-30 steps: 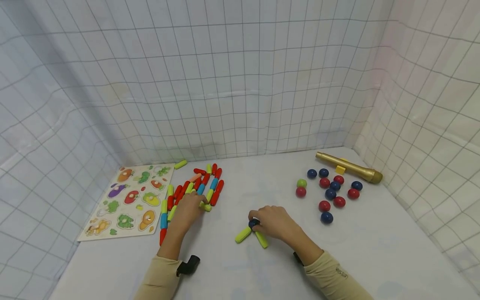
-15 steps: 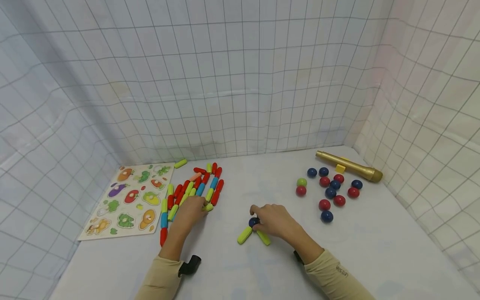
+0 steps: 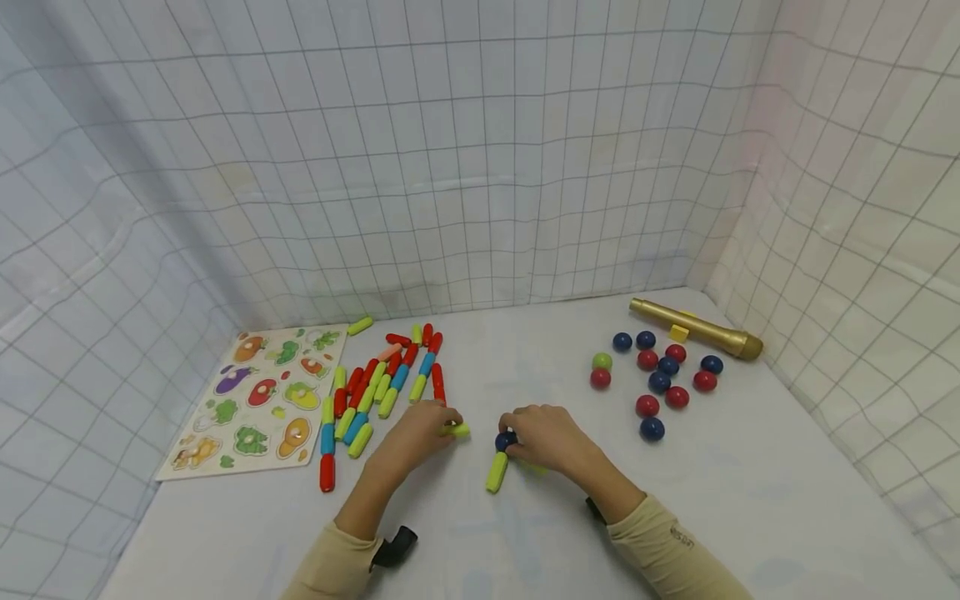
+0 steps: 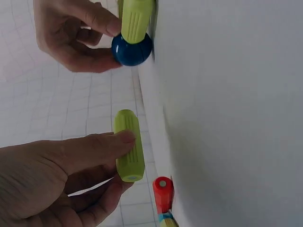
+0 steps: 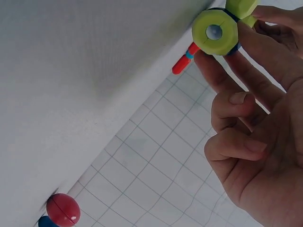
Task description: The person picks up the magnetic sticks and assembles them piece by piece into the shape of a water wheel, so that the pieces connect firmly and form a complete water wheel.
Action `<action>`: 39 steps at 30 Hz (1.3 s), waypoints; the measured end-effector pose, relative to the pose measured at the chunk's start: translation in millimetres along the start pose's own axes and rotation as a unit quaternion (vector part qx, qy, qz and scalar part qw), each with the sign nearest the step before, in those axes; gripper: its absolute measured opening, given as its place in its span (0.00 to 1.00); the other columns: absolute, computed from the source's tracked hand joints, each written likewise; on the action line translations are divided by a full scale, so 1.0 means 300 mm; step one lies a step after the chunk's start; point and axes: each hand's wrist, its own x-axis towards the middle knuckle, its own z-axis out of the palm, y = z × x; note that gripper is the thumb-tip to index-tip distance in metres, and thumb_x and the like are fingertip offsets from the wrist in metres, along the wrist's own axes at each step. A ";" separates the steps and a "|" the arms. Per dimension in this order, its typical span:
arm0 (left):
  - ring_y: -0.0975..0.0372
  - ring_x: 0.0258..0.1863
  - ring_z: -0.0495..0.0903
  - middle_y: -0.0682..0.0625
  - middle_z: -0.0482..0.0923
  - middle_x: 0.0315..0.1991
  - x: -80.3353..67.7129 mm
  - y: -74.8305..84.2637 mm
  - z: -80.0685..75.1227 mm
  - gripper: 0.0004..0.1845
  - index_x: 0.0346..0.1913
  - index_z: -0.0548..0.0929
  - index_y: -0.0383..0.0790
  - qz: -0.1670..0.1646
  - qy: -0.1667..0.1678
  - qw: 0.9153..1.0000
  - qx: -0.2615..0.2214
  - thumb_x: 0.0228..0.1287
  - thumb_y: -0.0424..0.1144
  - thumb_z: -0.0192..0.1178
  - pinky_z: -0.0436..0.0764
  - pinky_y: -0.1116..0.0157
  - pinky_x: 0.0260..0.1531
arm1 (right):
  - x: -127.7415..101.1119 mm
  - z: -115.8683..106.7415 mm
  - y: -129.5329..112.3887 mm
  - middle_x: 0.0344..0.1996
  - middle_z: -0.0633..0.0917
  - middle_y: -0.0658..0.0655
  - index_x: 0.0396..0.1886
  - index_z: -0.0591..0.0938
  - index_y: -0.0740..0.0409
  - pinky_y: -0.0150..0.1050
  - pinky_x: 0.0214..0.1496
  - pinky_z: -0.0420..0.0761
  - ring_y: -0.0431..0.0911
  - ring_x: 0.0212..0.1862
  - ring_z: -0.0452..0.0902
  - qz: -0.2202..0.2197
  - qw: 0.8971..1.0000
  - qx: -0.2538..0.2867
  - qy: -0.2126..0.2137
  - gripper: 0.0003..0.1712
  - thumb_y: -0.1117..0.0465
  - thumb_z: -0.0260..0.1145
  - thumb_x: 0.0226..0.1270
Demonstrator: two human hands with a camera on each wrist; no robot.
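In the head view my left hand has a short yellow-green magnetic rod pinched at its fingertips; the left wrist view shows thumb and fingers on either side of this ribbed rod. Just to the right, my right hand pinches a dark blue ball. One yellow-green rod sticks out from that ball toward me. A second rod on it is mostly hidden under the right hand. A small gap separates the left hand's rod from the ball.
Red, blue and yellow-green rods lie grouped at left, beside a vegetable picture board. Several red and blue balls and a green one sit at right, before a gold microphone-shaped object. Gridded white cloth walls enclose the table.
My left hand has moved right from the rod group, carrying a yellow-green rod toward the ball. The ball and its rods have turned slightly in my right hand.
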 end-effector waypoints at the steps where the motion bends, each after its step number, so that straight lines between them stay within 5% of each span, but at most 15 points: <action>1: 0.60 0.39 0.80 0.50 0.84 0.38 -0.002 0.010 0.004 0.13 0.45 0.88 0.42 0.005 -0.003 1.000 0.001 0.55 0.35 0.71 0.82 0.61 0.45 | 0.001 0.000 0.000 0.36 0.87 0.47 0.45 0.84 0.47 0.34 0.35 0.79 0.38 0.33 0.77 -0.001 1.000 0.000 0.000 0.14 0.52 0.71 0.60; 18: 0.64 0.34 0.77 0.51 0.83 0.36 0.004 0.072 0.043 0.11 0.45 0.88 0.42 0.044 -0.049 0.998 0.011 0.58 0.36 0.69 0.81 0.68 0.40 | -0.005 0.002 0.003 0.36 0.89 0.45 0.46 0.85 0.47 0.34 0.35 0.79 0.37 0.35 0.80 -0.037 0.999 0.026 0.011 0.13 0.54 0.70 0.62; 31: 0.64 0.33 0.78 0.51 0.84 0.35 0.009 0.099 0.043 0.12 0.45 0.88 0.41 0.046 -0.055 0.997 0.006 0.57 0.36 0.70 0.82 0.69 0.40 | -0.006 -0.002 0.013 0.27 0.84 0.43 0.42 0.83 0.48 0.31 0.28 0.72 0.36 0.27 0.71 -0.007 1.000 0.027 0.006 0.13 0.49 0.71 0.60; 35: 0.63 0.36 0.80 0.51 0.86 0.37 0.011 0.067 0.027 0.12 0.46 0.87 0.41 0.039 -0.070 0.996 -0.041 0.59 0.37 0.68 0.82 0.65 0.42 | -0.004 -0.005 0.008 0.30 0.85 0.44 0.41 0.84 0.47 0.31 0.30 0.72 0.36 0.28 0.72 -0.009 1.000 0.018 0.008 0.12 0.50 0.71 0.60; 39: 0.60 0.40 0.81 0.50 0.85 0.40 0.001 -0.013 -0.013 0.10 0.46 0.87 0.43 -0.018 -0.024 0.998 -0.053 0.63 0.33 0.64 0.83 0.61 0.44 | -0.001 -0.001 -0.004 0.34 0.85 0.44 0.43 0.85 0.46 0.31 0.32 0.75 0.36 0.31 0.75 -0.011 1.000 0.011 0.002 0.12 0.51 0.72 0.60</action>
